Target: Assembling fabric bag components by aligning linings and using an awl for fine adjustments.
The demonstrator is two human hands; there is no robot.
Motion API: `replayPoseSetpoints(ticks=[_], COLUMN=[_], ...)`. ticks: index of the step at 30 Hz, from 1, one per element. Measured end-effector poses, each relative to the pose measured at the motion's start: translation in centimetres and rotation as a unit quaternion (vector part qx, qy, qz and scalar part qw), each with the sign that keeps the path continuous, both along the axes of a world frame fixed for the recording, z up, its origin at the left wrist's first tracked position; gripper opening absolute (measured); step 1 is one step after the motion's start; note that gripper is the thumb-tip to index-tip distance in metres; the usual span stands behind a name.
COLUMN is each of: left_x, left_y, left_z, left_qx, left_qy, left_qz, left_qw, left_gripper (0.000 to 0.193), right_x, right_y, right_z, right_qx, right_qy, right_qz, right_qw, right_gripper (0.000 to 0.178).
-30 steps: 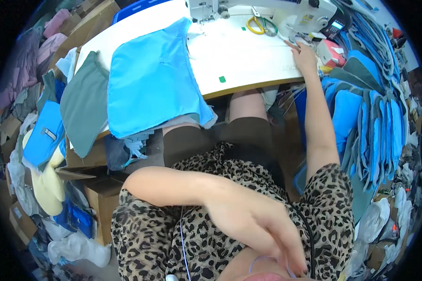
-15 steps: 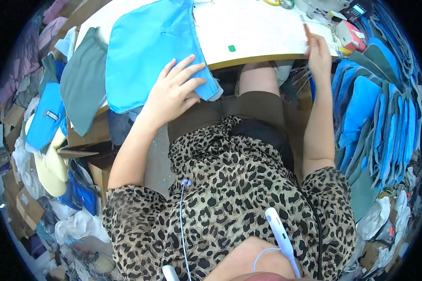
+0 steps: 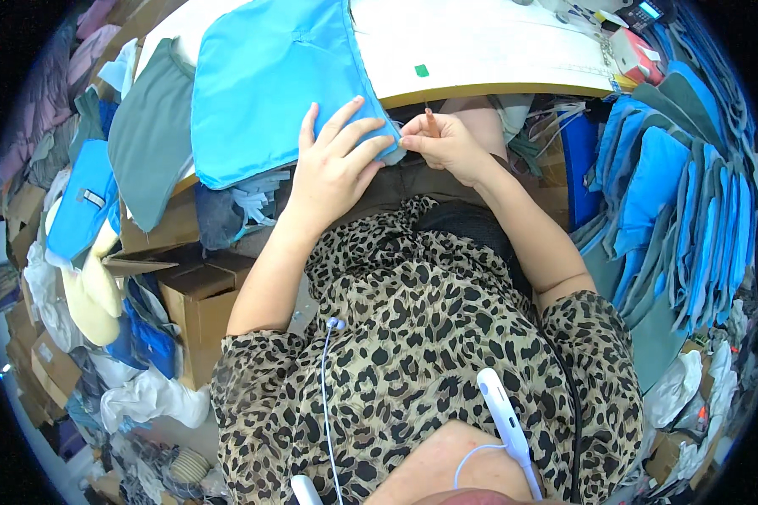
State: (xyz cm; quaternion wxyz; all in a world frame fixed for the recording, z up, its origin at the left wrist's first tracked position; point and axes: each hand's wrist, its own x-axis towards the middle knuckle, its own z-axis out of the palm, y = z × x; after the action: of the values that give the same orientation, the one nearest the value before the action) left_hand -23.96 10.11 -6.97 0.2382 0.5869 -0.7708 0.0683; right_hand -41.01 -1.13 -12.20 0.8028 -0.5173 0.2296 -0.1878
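A bright blue fabric panel point(image 3: 269, 93) lies over the white table and hangs a little past its front edge. My left hand point(image 3: 337, 156) rests on the panel's lower right part with fingers spread. At the panel's right corner, my right hand point(image 3: 446, 147) has its thumb and forefinger pinched together against the fabric edge. A slim orange-brown stick-like tool point(image 3: 432, 123) stands up from between the fingers of that hand; its exact kind cannot be made out. Left of the blue panel hangs a grey-green fabric piece point(image 3: 150, 135).
The white tabletop point(image 3: 497, 46) carries a small green scrap point(image 3: 421, 71). A pink box point(image 3: 633, 55) and a dark device with a lit screen point(image 3: 646, 13) stand far right. Stacked blue and grey panels point(image 3: 674, 202) hang at my right. A cardboard box point(image 3: 198, 311) sits at my left.
My right hand has come left and nearer from above the table to the panel's corner, carrying the stick-like tool. My left hand has shifted slightly right, still on the panel.
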Motion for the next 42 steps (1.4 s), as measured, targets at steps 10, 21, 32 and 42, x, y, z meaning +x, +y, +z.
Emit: replayPoseSetpoints(ticks=[10,21,32,42], left_x=[-1.1,-0.3,-0.6,-0.4], left_y=[-0.3,-0.2,-1.1,-2.1], left_z=[-1.5,-1.7,-1.0,2.1], left_qx=[-0.106,-0.065,-0.018,0.061], left_qy=[0.091,0.123,0.162,0.176], left_qz=[0.024,0.013,0.027,-0.042], left_qw=[0.99,0.99,0.986,0.982], left_gripper=[0.021,0.014,0.009,0.017], right_x=[0.2,-0.1,-0.5,-0.4], right_y=[0.7,1.1,1.8,1.5], right_z=[-0.2,-0.2,0.6,0.6], right_qx=[0.149,0.09,-0.041,-0.019], right_qy=[-0.087,-0.061,0.022,-0.07], right_qz=[0.015,-0.018,-0.037,-0.102], right_qw=[0.985,0.994,0.998,0.992], right_gripper=[0.007,0.01,0.011,0.009])
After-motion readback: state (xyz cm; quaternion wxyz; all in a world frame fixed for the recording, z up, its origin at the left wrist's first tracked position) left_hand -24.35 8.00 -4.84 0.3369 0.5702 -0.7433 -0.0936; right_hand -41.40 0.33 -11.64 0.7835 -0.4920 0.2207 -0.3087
